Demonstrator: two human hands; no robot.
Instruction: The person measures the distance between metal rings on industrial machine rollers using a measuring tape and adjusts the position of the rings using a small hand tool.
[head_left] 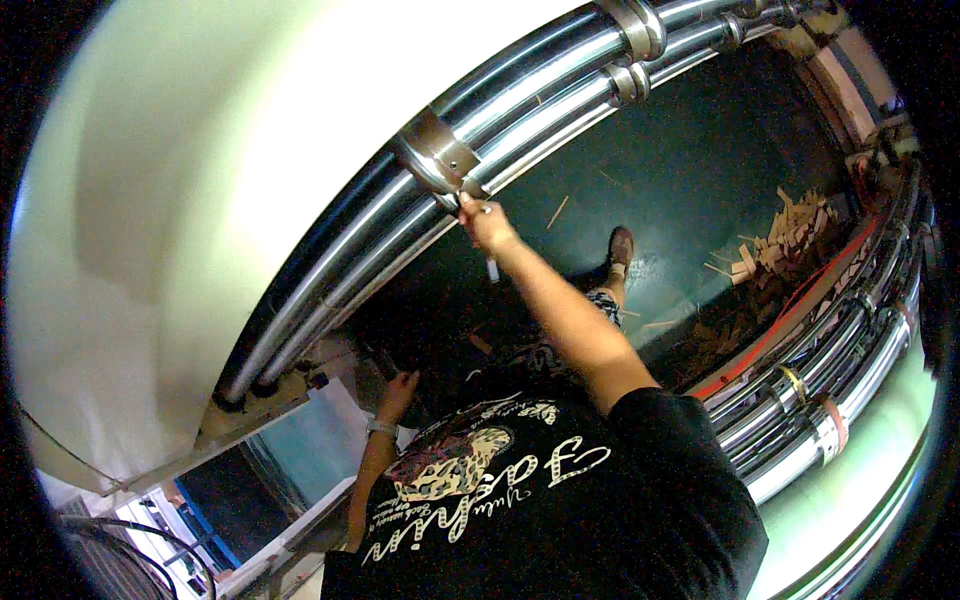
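Observation:
My right hand (pixel 487 226) is closed around a slim tool (pixel 492 271) whose pale, narrow end sticks out below the fist. At the fingertips it meets the lower edge of a metal collar (pixel 437 155), which wraps a thick, shiny round bar. Exactly what kind of tool this is does not show. Lower and to the left, beside my body, my left hand (pixel 399 392) hangs in shadow with its fingers curled. Whatever those fingers hold, if anything, is lost in the dark.
Polished parallel bars (pixel 545 75) with more collars (pixel 630 85) curve across the top; more bars (pixel 800 430) run at lower right. Wood offcuts (pixel 780 240) lie on the dark floor near a red cable (pixel 790 305). A shoe (pixel 621 246) stands mid-floor. Pale panel (pixel 200 180) at left.

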